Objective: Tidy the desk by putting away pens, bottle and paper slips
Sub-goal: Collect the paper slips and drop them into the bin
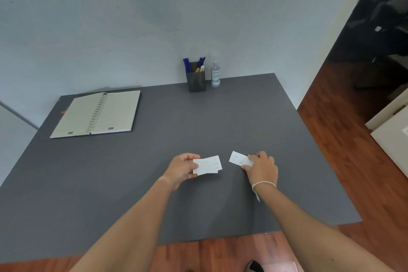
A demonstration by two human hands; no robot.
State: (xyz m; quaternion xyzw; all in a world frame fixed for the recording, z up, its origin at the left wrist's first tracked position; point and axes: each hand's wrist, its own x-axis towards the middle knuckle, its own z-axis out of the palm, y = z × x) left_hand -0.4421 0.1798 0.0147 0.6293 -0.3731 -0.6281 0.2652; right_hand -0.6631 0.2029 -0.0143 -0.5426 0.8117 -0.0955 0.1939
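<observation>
Left hand point(182, 169) pinches stacked slips point(208, 165), right hand point(262, 166) fingers another slip point(239, 158); notebook point(97, 113), pen holder point(196, 80), bottle point(215, 74) well beyond.

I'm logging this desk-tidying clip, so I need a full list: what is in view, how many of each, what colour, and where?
desk: one, dark grey, against the wall
notebook: one, spiral-bound, cream lined pages, lying open at the far left of the desk
pen holder: one, dark, square, at the far edge by the wall
pens: several, mostly blue, standing in the holder; exact count unclear
bottle: one, clear with a white label, just right of the holder
paper slips: white, a small overlapping stack in the left hand; exact count unclear
single slip: one, white, under the right fingers
floor: reddish-brown wood, right and near side
bracelet: one, pale, on the right wrist
left hand: holding the stack
right hand: on the single slip
</observation>
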